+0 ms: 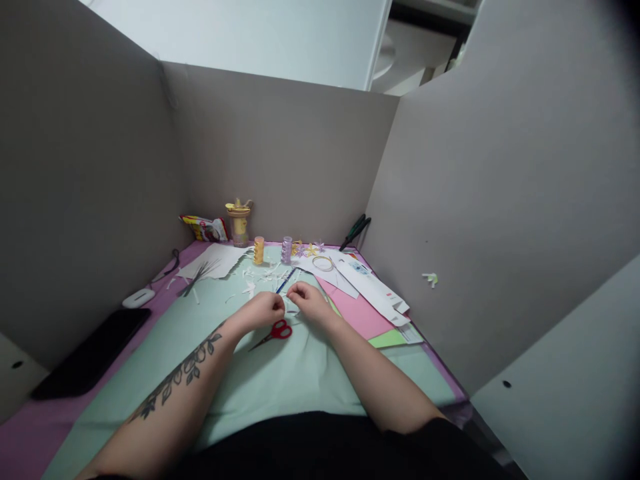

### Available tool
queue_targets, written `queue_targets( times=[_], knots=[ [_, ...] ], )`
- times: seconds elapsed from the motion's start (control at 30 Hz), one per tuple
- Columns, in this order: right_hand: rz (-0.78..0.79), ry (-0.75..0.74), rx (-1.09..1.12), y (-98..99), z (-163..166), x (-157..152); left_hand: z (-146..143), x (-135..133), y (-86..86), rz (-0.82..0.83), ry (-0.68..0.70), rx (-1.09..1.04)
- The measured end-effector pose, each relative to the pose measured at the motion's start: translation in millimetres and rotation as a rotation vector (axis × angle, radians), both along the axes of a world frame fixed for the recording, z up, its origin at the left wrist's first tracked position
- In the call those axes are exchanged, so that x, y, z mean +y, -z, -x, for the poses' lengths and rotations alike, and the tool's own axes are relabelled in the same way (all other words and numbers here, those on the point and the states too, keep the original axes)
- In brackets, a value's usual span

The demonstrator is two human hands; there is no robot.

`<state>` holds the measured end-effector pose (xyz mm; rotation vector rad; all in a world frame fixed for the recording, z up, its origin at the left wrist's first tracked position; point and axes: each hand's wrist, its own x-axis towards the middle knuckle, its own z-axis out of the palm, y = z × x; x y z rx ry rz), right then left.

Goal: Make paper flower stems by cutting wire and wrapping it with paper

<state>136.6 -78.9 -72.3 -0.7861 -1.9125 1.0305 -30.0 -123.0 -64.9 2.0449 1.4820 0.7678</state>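
Observation:
My left hand (264, 310) and my right hand (310, 301) rest close together on the mint green sheet (280, 373) in the middle of the desk. Both have their fingers curled in a pinch; what they hold between them is too small to make out. Red-handled scissors (274, 333) lie just under my left hand. A thin blue stick (286, 281) lies just beyond my fingers, among white paper scraps (255, 280).
Grey partition walls enclose the desk on three sides. A black phone (90, 357) and a white object (139, 297) lie at the left. Pink and white papers (367, 293) are stacked at the right. Yellow (259, 250) and purple (287, 249) rollers, a cup (239, 223), and green-handled scissors (355, 231) stand at the back.

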Motion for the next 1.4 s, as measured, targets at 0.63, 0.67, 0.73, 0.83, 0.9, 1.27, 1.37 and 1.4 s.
queue_targets(
  times=[0.63,0.67,0.73,0.83,0.9,1.27,1.37,1.4],
  knots=[
    [-0.368,0.057,-0.076,-8.6,3.9,-21.3,0.9,2.2,-12.4,0.005,-0.232,-0.111],
    [-0.373,0.061,-0.067,-8.9,3.6,-21.6,0.9,1.5,-14.5,0.02,-0.236,-0.147],
    [-0.385,0.072,-0.046,-9.8,2.8,-21.9,0.7,-0.2,-18.0,0.066,-0.235,-0.23],
    [-0.41,0.095,-0.016,-11.2,1.3,-22.2,0.3,-3.0,-22.0,0.164,-0.215,-0.354],
    [-0.422,0.107,-0.002,-12.2,0.2,-22.5,0.4,-4.8,-24.8,0.218,-0.189,-0.418],
    [-0.389,0.147,0.07,-17.1,-2.0,-24.1,7.0,-7.0,-29.5,0.556,0.047,-0.977],
    [-0.387,0.146,0.071,-16.9,-1.9,-23.8,7.0,-5.4,-27.8,0.574,0.053,-1.005],
    [-0.386,0.146,0.07,-16.9,-1.9,-23.8,6.8,-5.1,-27.6,0.574,0.053,-1.006]
  ],
)
